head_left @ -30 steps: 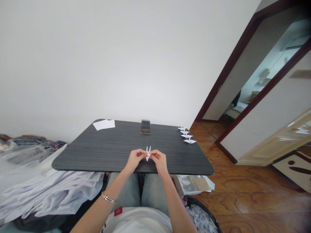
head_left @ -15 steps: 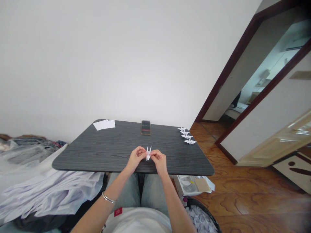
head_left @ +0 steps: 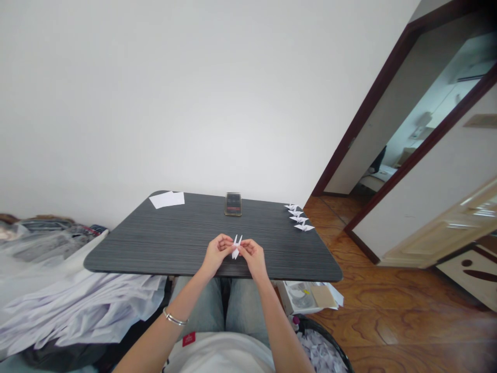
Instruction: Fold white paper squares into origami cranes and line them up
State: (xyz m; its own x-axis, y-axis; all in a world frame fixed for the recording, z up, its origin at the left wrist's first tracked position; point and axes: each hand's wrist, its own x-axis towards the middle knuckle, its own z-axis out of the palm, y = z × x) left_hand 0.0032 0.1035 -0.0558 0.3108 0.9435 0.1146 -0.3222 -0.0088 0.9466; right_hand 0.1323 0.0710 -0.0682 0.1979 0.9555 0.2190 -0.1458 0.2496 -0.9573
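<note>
Pinched on both sides by thumb and fingers, a small white folded-paper piece with two upright points (head_left: 235,254) is at the lower centre of the frame, over the front part of a dark grey wood-grain table with rounded corners (head_left: 174,243). Left hand (head_left: 216,254) and right hand (head_left: 253,256) are both closed on it, thumbs toward each other, fingers curled behind, wrists bent inward. Whether either hand rests on the tabletop, I cannot tell. Both forearms slant up from the bottom edge and converge at the paper; a silver metal bangle (head_left: 174,317) circles the left one. Toward the right of the frame, white folded-paper cranes (head_left: 303,227) line the table's side; flat white paper sheets (head_left: 166,199) lie at its far left corner.
</note>
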